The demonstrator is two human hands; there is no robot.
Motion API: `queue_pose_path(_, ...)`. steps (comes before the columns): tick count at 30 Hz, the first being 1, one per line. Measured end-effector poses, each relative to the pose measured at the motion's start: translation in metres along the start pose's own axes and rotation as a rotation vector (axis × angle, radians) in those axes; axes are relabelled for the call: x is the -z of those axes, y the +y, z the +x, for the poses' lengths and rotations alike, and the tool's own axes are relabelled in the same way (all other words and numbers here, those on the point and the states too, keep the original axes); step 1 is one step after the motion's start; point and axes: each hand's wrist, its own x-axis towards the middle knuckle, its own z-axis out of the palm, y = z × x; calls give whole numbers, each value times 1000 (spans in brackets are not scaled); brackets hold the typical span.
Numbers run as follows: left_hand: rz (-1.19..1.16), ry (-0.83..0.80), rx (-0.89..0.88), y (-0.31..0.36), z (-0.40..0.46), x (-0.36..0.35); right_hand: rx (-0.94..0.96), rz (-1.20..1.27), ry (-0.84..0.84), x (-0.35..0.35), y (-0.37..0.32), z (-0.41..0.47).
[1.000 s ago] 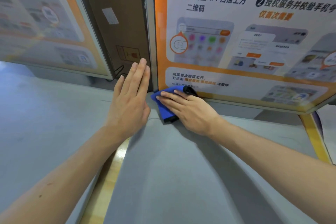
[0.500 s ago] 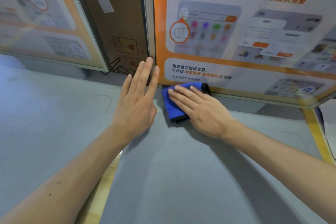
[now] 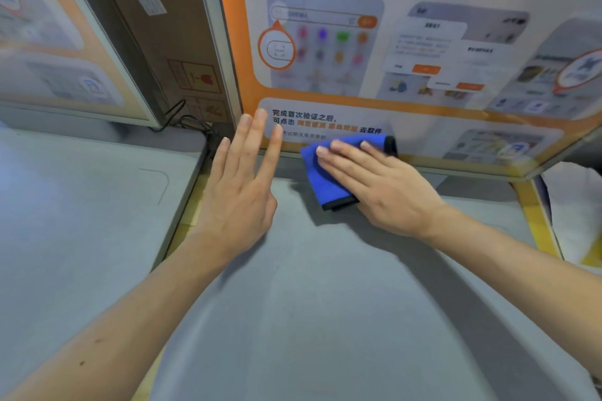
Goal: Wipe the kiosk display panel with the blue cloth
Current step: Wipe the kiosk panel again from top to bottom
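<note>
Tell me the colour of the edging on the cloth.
Black edging on the blue cloth, clearest in the head view beside the right hand.

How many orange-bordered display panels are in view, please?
2. The right panel faces the camera, with the right hand pressing the blue cloth at its lower edge; the left panel is partly cut off by the frame.

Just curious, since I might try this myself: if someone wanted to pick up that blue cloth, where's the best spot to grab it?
Probably the black-hemmed near corner of the blue cloth, pinched from the near left. That folded edge pokes out free, while the right hand lies flat over the rest and the display panel blocks the far side.
</note>
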Motion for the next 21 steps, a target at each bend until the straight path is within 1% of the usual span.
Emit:
queue_pose_path(2, 1, 7, -24, 5, 1, -1, -105, -30, 140, 6, 9, 0)
queue_pose_path(4, -7, 11, -45, 12, 5, -1, -156, -65, 184, 5, 14, -4)
queue_pose_path(5, -11, 8, -51, 16, 7, -2, -133, -79, 150, 1, 14, -7)
queue_pose_path(8, 4, -21, -44, 26, 10, -3, 39, -71, -77, -12, 6, -22)
queue_pose_path(9, 17, -27, -36, 27, 10, -3, 57, -57, -116, -14, 4, -27)
queue_pose_path(10, 27, -28, -30, 28, 10, -3, 42, -35, -111, -13, 4, -30)
queue_pose_path(12, 30, -17, -27, 30, 9, -3, -42, -18, -8, -9, 11, -33)
queue_pose_path(14, 19, 4, -47, 37, 9, -3, -155, -55, 108, -2, 21, -36)
queue_pose_path(16, -5, 18, -75, 47, 12, -4, -232, -85, 169, 1, 30, -43)
queue_pose_path(18, -13, 13, -88, 55, 15, -6, -197, -91, 127, -4, 32, -51)
queue_pose_path(21, 7, -10, -90, 64, 18, -10, -31, -23, -64, -15, 26, -73)
